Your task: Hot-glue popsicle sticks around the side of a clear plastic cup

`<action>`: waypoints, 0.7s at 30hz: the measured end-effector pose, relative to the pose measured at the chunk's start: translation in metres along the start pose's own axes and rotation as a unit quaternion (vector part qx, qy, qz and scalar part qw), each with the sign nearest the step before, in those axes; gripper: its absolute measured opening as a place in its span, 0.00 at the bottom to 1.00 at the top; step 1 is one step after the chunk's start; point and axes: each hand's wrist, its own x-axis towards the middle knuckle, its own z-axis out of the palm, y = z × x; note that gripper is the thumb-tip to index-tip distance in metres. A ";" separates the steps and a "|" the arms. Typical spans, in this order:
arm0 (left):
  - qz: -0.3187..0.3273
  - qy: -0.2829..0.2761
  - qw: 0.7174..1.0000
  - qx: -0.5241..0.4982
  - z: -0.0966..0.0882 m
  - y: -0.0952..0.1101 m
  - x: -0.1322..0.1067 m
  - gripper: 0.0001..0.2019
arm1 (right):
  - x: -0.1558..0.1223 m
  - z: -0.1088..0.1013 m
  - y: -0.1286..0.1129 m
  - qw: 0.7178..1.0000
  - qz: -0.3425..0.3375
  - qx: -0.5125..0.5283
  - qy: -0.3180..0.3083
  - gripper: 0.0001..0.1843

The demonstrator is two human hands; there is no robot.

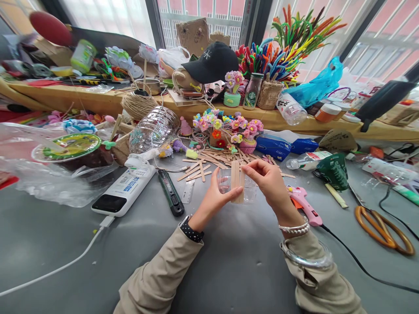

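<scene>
A clear plastic container [250, 192] is held above the grey table, its exact shape hard to make out. Several wooden craft sticks [235, 176] stand upright side by side against its near face. My left hand [212, 198] is closed around the container's left side, the thumb pressing across the lower part of the sticks. With thumb and forefinger, my right hand [270, 181] pinches the rightmost craft stick near its upper end. Behind the hands lies a loose pile of craft sticks [209, 158]. A pink glue gun [306, 205] rests just right of my right wrist.
Left of my hands lie a green utility knife [170, 192], a clear ruler [188, 192] and a white power bank [126, 192] with a cable. Orange-handled scissors [381, 229] are at the right. Flower crafts [244, 128] and a large plastic bottle [153, 128] stand behind.
</scene>
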 end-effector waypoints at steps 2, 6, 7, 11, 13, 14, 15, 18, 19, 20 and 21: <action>0.003 0.002 1.000 0.003 0.000 0.000 0.000 0.53 | 0.000 0.001 0.000 1.000 -0.002 0.007 0.007 0.13; 0.004 0.005 1.000 0.007 0.000 -0.002 0.002 0.53 | -0.001 0.003 0.000 1.000 -0.016 0.009 0.019 0.13; 0.004 0.004 1.000 0.006 -0.001 -0.003 0.002 0.53 | -0.002 0.003 0.000 1.000 -0.019 0.005 0.020 0.13; 0.006 0.000 1.000 0.000 -0.001 -0.003 0.002 0.53 | -0.002 0.004 0.002 0.999 -0.028 -0.025 0.028 0.14; 0.005 0.000 1.000 -0.001 -0.001 -0.003 0.001 0.53 | -0.002 0.003 0.003 0.998 -0.037 -0.046 0.034 0.14; 0.005 0.000 1.000 -0.001 0.000 -0.003 0.001 0.53 | -0.002 0.003 0.004 0.997 -0.043 -0.056 0.037 0.14; 0.006 0.000 1.000 -0.002 0.000 -0.002 0.001 0.53 | -0.002 0.003 0.004 0.996 -0.050 -0.066 0.040 0.14; 0.009 -0.002 1.000 -0.002 0.000 -0.002 0.000 0.53 | -0.002 0.001 0.003 0.991 -0.075 -0.102 0.048 0.16; 0.009 -0.003 1.000 -0.001 0.000 -0.002 0.000 0.53 | -0.002 0.000 0.003 0.988 -0.088 -0.118 0.051 0.16; 0.008 -0.003 1.000 0.000 0.000 -0.002 0.000 0.53 | -0.002 -0.001 0.002 0.984 -0.102 -0.135 0.051 0.16; 0.007 -0.003 1.000 0.000 0.000 -0.002 0.000 0.52 | -0.002 -0.001 0.002 0.981 -0.116 -0.149 0.048 0.16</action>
